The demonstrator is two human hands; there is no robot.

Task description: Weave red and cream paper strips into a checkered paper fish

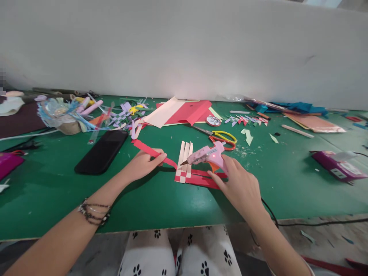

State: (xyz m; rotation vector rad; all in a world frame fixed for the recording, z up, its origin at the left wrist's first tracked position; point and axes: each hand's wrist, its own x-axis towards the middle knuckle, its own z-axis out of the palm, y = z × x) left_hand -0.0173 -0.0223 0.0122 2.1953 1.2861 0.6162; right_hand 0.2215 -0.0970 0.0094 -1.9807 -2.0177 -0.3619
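We note the left hand (pixel 145 165) pinching a long red paper strip (pixel 147 148), the right hand (pixel 240 184) gripping a pink plastic glue gun (pixel 213 154); the blue-fringed, brown-based round container (pixel 69 127) has unclear contents.

Your left wrist (pixel 108 194) wears several dark beaded bracelets (pixel 93 219). Your trousers (pixel 152 251) are white with black paw prints (pixel 227 257).

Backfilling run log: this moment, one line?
left hand: holding red paper strip | right hand: holding pink glue gun | nozzle: at woven paper strips, contact unclear
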